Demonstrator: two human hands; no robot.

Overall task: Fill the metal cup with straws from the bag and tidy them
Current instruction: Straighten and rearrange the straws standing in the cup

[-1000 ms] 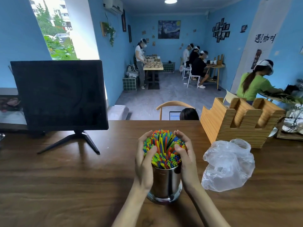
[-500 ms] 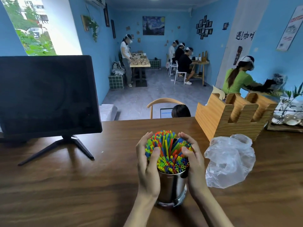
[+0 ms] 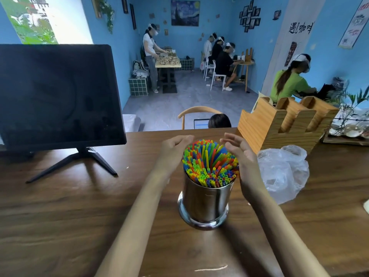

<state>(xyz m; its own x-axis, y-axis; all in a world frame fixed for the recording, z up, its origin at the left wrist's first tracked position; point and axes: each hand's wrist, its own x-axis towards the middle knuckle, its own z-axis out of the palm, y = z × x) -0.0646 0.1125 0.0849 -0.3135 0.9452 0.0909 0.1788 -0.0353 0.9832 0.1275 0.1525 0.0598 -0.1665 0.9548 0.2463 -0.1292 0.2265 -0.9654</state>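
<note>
A shiny metal cup (image 3: 204, 202) stands on the brown wooden table (image 3: 60, 216), packed with many coloured straws (image 3: 209, 162) that fan out above its rim. My left hand (image 3: 173, 150) hovers at the left side of the straw bundle, fingers loosely curved, holding nothing. My right hand (image 3: 242, 156) is at the right side of the bundle, fingers spread and relaxed, close to the straws or just off them. A crumpled clear plastic bag (image 3: 283, 172) lies on the table to the right of the cup.
A black monitor (image 3: 58, 96) on a stand sits at the back left. A wooden holder (image 3: 285, 124) stands at the back right behind the bag. Beyond the table's far edge are a chair and several people at other tables.
Both hands have let go of the straw bundle and moved up and slightly outward; before, they were cupped tightly round the straws and the cup's top. The straws now fan out more loosely.
</note>
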